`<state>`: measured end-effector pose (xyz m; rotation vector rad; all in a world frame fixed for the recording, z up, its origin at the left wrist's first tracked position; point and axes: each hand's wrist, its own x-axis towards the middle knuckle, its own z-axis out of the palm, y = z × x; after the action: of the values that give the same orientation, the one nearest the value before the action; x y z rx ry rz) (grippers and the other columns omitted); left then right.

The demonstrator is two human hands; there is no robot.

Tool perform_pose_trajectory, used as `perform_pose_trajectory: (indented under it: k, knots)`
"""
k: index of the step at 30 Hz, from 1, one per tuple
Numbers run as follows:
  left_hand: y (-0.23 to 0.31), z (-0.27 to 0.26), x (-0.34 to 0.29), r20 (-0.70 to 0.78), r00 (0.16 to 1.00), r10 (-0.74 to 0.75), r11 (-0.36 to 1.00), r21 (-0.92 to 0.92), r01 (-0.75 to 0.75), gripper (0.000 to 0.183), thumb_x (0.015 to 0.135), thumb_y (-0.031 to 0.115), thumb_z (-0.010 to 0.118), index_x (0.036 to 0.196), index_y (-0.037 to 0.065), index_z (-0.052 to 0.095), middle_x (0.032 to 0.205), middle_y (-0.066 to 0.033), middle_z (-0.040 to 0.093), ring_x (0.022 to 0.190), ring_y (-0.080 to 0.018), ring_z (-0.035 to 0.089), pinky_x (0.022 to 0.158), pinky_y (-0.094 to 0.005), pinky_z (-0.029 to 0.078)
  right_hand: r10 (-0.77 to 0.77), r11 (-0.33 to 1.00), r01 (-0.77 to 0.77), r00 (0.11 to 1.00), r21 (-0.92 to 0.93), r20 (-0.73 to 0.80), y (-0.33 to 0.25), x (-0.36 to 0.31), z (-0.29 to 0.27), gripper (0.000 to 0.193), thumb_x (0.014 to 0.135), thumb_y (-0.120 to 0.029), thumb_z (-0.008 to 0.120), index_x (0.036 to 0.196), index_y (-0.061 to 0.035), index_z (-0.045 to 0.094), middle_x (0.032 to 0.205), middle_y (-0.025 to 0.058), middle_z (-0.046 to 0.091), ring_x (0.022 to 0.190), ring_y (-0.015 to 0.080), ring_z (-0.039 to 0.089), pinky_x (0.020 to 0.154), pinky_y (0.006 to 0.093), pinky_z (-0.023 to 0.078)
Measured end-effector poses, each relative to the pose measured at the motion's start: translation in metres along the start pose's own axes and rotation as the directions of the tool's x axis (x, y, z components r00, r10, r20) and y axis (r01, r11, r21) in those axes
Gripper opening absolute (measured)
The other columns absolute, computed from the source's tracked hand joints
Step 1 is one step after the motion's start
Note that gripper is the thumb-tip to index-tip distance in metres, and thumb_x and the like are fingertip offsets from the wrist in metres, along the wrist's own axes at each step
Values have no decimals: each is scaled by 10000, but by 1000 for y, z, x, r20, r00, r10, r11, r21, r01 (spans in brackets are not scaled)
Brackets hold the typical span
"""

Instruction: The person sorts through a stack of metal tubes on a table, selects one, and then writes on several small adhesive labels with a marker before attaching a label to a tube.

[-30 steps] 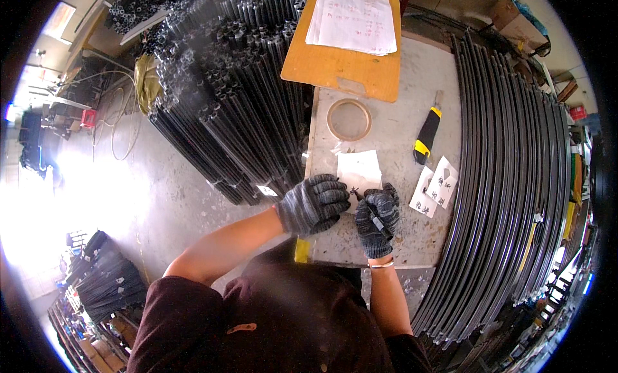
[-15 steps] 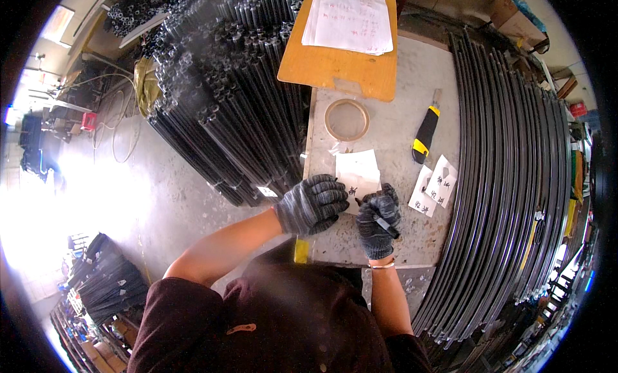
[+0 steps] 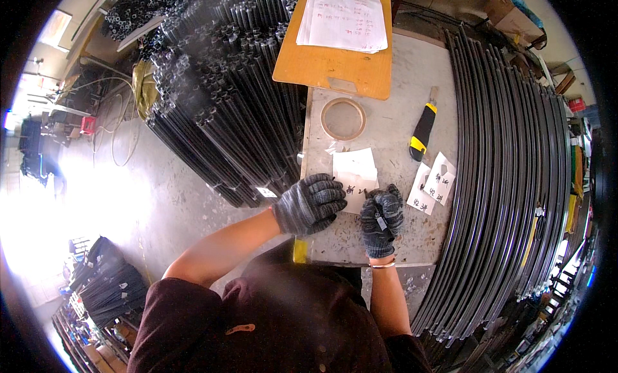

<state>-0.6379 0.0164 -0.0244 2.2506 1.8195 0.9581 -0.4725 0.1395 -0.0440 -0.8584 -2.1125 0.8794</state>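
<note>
My left hand [image 3: 310,204], in a grey knitted glove, lies flat with its fingertips at the left edge of a small stack of white paper tags [image 3: 355,164]. Dark handwriting marks the lower part of the top tag. Closed around a black marker pen [image 3: 381,223], my right hand [image 3: 385,209] wears a matching glove and rests at the tag's lower right. The pen's tip is hidden by the fingers. Two more written tags, one [image 3: 440,179] overlapping the other [image 3: 420,196], lie to the right. Above them sits a black and yellow utility knife [image 3: 421,133] with its blade out.
A roll of tape [image 3: 327,119] and a wooden clipboard [image 3: 331,69] with papers lie farther up the grey worktable [image 3: 415,64]. Bundled black tubes [image 3: 241,125] stand close on the left. Long dark bars [image 3: 502,180] line the right side.
More handwriting shows on the top tag. My right hand has shifted slightly right, and its pen stands more upright. My left hand stays in place.
</note>
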Motion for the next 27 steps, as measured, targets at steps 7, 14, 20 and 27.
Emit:
perform_pose_trajectory:
  k: [7, 14, 20, 27]
  knots:
    - [-2, 1, -1, 2, 1000, 5, 1000, -6, -5, 330, 676, 202, 646, 971, 55, 644, 1039, -103, 612, 1053, -274, 567, 972, -434, 420, -90, 995, 91, 995, -38, 38, 2, 1, -3, 130, 680, 0, 603, 763, -88, 556, 741, 82, 603, 756, 289, 591, 947, 456, 431]
    - [0, 1, -3, -5, 1000, -12, 1000, 0, 12, 323, 688, 198, 641, 979, 59, 648, 1057, -94, 608, 1062, -267, 562, 987, -425, 408, -9, 1000, 9, 1000, -8, -11, 1, -3, -1, 125, 689, -9, 609, 775, -90, 567, 731, 92, 591, 744, 304, 578, 940, 447, 439]
    - [-1, 1, -2, -17, 1000, 2, 1000, 11, -2, 336, 663, 178, 655, 978, 58, 650, 1041, -92, 607, 1055, -267, 565, 975, -422, 420, 422, 817, -363, 906, 447, -35, -3, -8, -2, 102, 720, -42, 613, 809, -85, 588, 774, 84, 606, 791, 292, 580, 915, 427, 454]
    - [-3, 2, -3, -18, 1000, 19, 1000, -14, -20, 306, 650, 167, 668, 933, 53, 636, 1059, -108, 607, 1056, -278, 566, 967, -435, 424, 267, 854, -260, 962, 451, 49, -1, -21, -11, 138, 739, -69, 641, 870, -75, 598, 856, 91, 626, 846, 282, 596, 958, 428, 423]
